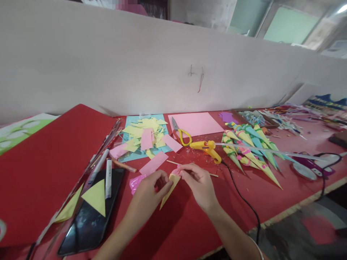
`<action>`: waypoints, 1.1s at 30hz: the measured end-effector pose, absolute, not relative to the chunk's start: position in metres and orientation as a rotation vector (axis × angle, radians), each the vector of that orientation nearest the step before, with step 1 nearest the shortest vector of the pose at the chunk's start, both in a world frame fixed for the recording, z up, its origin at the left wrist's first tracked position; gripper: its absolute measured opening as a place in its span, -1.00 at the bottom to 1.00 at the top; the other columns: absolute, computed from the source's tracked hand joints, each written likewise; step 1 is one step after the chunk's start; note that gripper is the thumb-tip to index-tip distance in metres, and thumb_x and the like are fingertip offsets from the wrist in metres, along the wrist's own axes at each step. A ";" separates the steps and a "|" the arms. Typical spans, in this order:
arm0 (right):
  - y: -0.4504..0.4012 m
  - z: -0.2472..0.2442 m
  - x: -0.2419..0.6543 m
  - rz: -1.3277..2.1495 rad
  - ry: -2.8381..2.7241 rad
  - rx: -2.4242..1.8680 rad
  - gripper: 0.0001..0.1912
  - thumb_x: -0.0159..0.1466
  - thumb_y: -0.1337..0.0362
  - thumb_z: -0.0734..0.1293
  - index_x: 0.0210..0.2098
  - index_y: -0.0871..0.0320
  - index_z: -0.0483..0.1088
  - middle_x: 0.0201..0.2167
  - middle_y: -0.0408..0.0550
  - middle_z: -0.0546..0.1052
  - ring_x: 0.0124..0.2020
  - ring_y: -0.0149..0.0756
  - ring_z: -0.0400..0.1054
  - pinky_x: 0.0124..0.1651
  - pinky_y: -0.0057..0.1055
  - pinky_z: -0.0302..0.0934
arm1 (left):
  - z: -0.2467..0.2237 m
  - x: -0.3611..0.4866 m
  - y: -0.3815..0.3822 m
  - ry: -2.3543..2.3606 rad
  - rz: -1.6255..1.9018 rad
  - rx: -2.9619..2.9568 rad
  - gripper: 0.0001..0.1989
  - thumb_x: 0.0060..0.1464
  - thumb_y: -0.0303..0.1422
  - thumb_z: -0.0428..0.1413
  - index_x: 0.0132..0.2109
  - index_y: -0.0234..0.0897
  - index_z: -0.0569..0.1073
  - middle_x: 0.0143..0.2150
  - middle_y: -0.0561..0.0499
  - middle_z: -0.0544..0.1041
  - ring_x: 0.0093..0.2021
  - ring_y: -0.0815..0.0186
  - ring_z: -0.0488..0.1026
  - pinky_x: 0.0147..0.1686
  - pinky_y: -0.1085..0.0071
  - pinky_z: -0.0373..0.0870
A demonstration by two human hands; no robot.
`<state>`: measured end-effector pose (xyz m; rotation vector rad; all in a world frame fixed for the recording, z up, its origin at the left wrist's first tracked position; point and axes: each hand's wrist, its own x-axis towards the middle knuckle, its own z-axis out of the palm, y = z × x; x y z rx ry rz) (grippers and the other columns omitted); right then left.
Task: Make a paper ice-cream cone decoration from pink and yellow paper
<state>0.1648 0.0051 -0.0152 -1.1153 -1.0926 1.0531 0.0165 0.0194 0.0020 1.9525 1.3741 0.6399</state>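
Between my hands is a small yellow paper cone (170, 192) with a pink top, its point hanging downward. My left hand (151, 189) pinches the cone's left side between thumb and fingers. With thumb and fingertips, my right hand (199, 182) closes on the pink piece (176, 170) at the cone's top. A thin wooden stick (214, 175) lies behind my right hand. Beside my left hand rests a shiny pink packet (135, 183), and a pink paper strip (154, 163) lies just beyond it.
A yellow glue gun (207, 148) with a long clear stick and black cord lies ahead, near yellow-handled scissors (182, 133). Finished paper cones (252, 142) are piled right. Yellow paper pieces (146, 126) cover a blue sheet. A phone (89, 220) and markers (108, 177) lie left.
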 end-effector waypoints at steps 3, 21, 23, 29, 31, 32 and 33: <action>0.005 -0.015 0.165 1.062 -1.088 -1.100 -0.84 0.15 0.28 0.26 -0.36 0.15 0.47 -0.46 -0.08 0.50 -0.39 -0.34 0.40 -0.30 -0.43 0.29 | 0.004 0.019 0.021 1.494 0.449 2.153 -0.75 0.05 -0.21 -0.05 -0.50 -0.23 0.32 -0.54 0.07 0.43 -0.52 0.31 0.36 -0.53 0.46 0.15; 0.025 0.015 0.181 1.020 -1.256 -0.992 -0.88 0.12 0.30 0.30 -0.36 0.12 0.46 -0.45 -0.11 0.52 -0.42 -0.35 0.43 -0.30 -0.38 0.36 | -0.017 0.026 0.033 1.421 0.622 1.989 -0.66 0.03 -0.26 -0.02 -0.04 -0.29 0.33 -0.35 0.00 0.51 -0.43 0.28 0.42 -0.45 0.41 0.31; 0.028 0.012 0.179 0.932 -1.325 -0.980 -0.91 0.11 0.31 0.31 -0.38 0.11 0.46 -0.45 -0.11 0.51 -0.41 -0.34 0.41 -0.30 -0.38 0.34 | -0.016 0.025 0.032 1.279 0.721 1.870 -0.65 0.05 -0.25 -0.03 -0.02 -0.27 0.33 -0.36 0.03 0.50 -0.44 0.32 0.40 -0.47 0.45 0.32; 0.027 -0.001 0.174 0.780 -1.524 -0.918 -0.90 0.11 0.35 0.32 -0.40 0.07 0.48 -0.42 -0.10 0.45 -0.35 -0.34 0.35 -0.27 -0.39 0.28 | -0.008 0.024 0.025 1.191 0.793 1.707 -0.63 0.03 -0.28 0.01 0.00 -0.26 0.33 -0.36 0.05 0.48 -0.42 0.35 0.39 -0.46 0.47 0.34; 0.026 -0.002 0.173 0.747 -1.548 -0.916 -0.88 0.11 0.37 0.32 -0.39 0.05 0.49 -0.40 -0.11 0.42 -0.34 -0.35 0.34 -0.24 -0.40 0.26 | -0.006 0.023 0.023 1.196 0.813 1.691 -0.63 0.02 -0.27 0.02 0.00 -0.25 0.34 -0.40 0.07 0.46 -0.44 0.36 0.37 -0.45 0.48 0.35; 0.025 -0.003 0.173 0.734 -1.552 -0.922 -0.87 0.11 0.38 0.33 -0.38 0.05 0.49 -0.40 -0.12 0.41 -0.34 -0.36 0.33 -0.23 -0.41 0.26 | -0.006 0.023 0.023 1.196 0.825 1.680 -0.64 0.01 -0.27 0.03 -0.02 -0.25 0.34 -0.42 0.08 0.44 -0.45 0.36 0.36 -0.45 0.47 0.35; 0.025 -0.003 0.173 0.725 -1.553 -0.929 -0.86 0.10 0.38 0.33 -0.37 0.04 0.49 -0.39 -0.12 0.39 -0.34 -0.36 0.32 -0.24 -0.41 0.25 | -0.006 0.023 0.023 1.190 0.834 1.667 -0.64 0.00 -0.26 0.03 -0.03 -0.25 0.35 -0.43 0.09 0.43 -0.45 0.36 0.36 -0.44 0.47 0.35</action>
